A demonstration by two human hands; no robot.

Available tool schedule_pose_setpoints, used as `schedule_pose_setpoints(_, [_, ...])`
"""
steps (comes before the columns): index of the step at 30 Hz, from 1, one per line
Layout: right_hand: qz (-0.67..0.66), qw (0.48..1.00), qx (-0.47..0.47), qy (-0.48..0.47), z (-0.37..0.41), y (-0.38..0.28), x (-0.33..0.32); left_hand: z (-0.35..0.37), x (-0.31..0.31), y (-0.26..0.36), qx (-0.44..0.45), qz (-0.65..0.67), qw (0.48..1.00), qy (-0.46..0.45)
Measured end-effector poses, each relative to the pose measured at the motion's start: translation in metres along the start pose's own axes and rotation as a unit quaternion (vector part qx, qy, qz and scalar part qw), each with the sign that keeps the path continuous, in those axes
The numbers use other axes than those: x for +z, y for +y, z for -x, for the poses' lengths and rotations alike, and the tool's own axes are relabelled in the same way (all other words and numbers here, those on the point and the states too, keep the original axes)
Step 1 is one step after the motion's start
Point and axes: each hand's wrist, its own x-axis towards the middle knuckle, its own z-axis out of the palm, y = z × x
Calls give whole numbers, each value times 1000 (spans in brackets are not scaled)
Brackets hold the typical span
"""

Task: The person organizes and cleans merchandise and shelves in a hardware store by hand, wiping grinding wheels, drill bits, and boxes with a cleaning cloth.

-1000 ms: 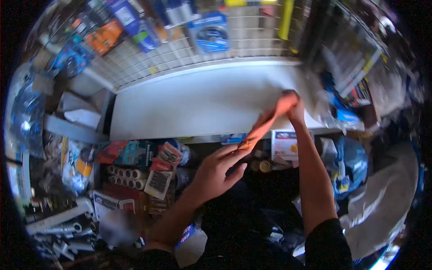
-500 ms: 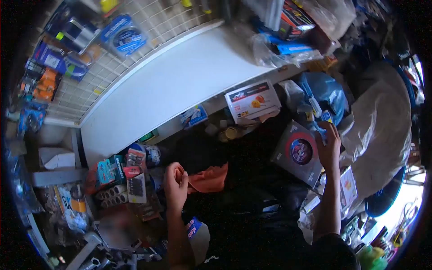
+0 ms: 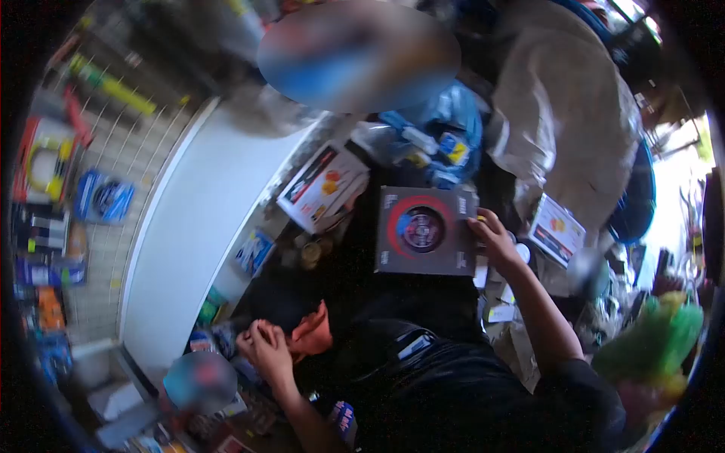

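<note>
My left hand (image 3: 268, 351) is closed on an orange-red cloth (image 3: 311, 332), whose loose end sticks out to the right of the fingers. At the right, my right hand (image 3: 495, 238) grips the right edge of a grey box (image 3: 389, 253) with a red ring and a dark round disc on its front. The box is upright, its front facing me, above my dark clothing. The thumb and fingertips at the box's edge are partly hidden.
A white shelf (image 3: 181, 219) runs along the left, beside a wire rack (image 3: 143, 151) of hanging packages. A white box (image 3: 325, 185) and a blue plastic bag (image 3: 453, 124) lie ahead. Grey sheeting (image 3: 566, 113) and a green bag (image 3: 653, 340) are at the right.
The view has turned to the right. The grey box now stands straighter and nearer the middle, with my right hand still at its edge. My left hand still holds the cloth.
</note>
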Motion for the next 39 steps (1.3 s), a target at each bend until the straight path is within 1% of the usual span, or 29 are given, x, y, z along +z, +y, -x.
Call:
schedule_pose_setpoints(3, [-77,996,37,-17,0,12,-5,-11,8,-10,60,52,997,11])
schedule_pose_setpoints(4, [-151,987,39,-42,0,18,-10,-18,13,-19,64,96,993,-32])
schedule_pose_setpoints(5, [-208,976,55,-21,-3,29,-13,-21,11,-11,39,104,992,-58])
schedule_pose_setpoints(7, [-286,955,55,63,-6,43,-28,-30,17,-8,16,128,989,-75])
schedule_pose_setpoints(8, [-316,941,10,117,-20,71,-45,-33,19,-9,28,121,989,-82])
schedule_pose_setpoints(9, [-358,915,-20,184,-31,94,-63,-36,20,-3,22,140,985,-95])
schedule_pose_setpoints(11, [-369,870,-48,323,-50,132,-113,-38,15,6,1,173,978,-115])
schedule_pose_setpoints(12, [-328,868,-61,368,-42,131,-132,-41,21,-2,25,185,977,-105])
schedule_pose_setpoints(13, [-316,842,-99,425,-44,144,-153,-41,17,4,17,178,977,-114])
schedule_pose_setpoints(14, [-355,814,-124,442,-55,175,-186,-41,19,1,33,175,977,-116])
schedule_pose_setpoints(15, [-357,787,-116,490,-60,190,-208,-42,21,-3,47,171,977,-120])
schedule_pose_setpoints(16, [-352,769,-108,522,-61,208,-227,-40,15,9,-17,200,967,-158])
schedule_pose_setpoints(17, [-337,806,-59,482,-65,249,-263,-45,33,-22,30,206,967,-149])
schedule_pose_setpoints(18, [-372,773,-25,513,-62,250,-260,-45,37,-33,42,184,971,-146])
schedule_pose_setpoints(19, [-408,750,45,518,-59,245,-260,-47,38,-35,56,163,974,-145])
schedule_pose_setpoints(20, [-424,742,73,513,-58,248,-259,-45,31,-25,56,137,977,-151])
schedule_pose_setpoints(21, [-441,733,100,509,-58,254,-259,-43,26,-20,24,144,975,-170])
schedule_pose_setpoints(23, [-479,720,122,486,-64,266,-255,-42,18,-13,-38,158,966,-202])
schedule_pose_setpoints(24, [-489,735,86,462,-68,272,-250,-42,21,-25,-49,183,960,-207])
schedule_pose_setpoints(25, [-522,729,69,438,-82,293,-255,-47,27,-43,-44,177,959,-217])
schedule_pose_setpoints(27, [-572,734,-26,365,-96,308,-255,-53,31,-79,-44,165,958,-230])
schedule_pose_setpoints(28, [-584,728,-36,358,-109,317,-260,-51,23,-72,-13,134,965,-226])
schedule_pose_setpoints(29, [-595,720,-49,354,-115,314,-259,-50,16,-70,-13,119,967,-223])
schedule_pose_setpoints(30, [-575,738,-51,349,-115,313,-258,-49,11,-66,-10,107,969,-221])
schedule_pose_setpoints(31, [-562,745,-67,352,-114,305,-253,-48,9,-63,-7,99,970,-221])
schedule_pose_setpoints(33, [-598,729,-84,324,-116,295,-251,-43,5,-57,0,85,973,-216])
schedule_pose_setpoints(35, [-584,718,-70,372,-119,284,-250,-38,1,-49,-4,86,972,-219])
schedule_pose_setpoints(36, [-577,711,-65,396,-119,279,-249,-38,5,-57,10,82,975,-208])
schedule_pose_setpoints(39, [-583,725,-71,361,-109,260,-244,-34,7,-62,-2,55,977,-205])
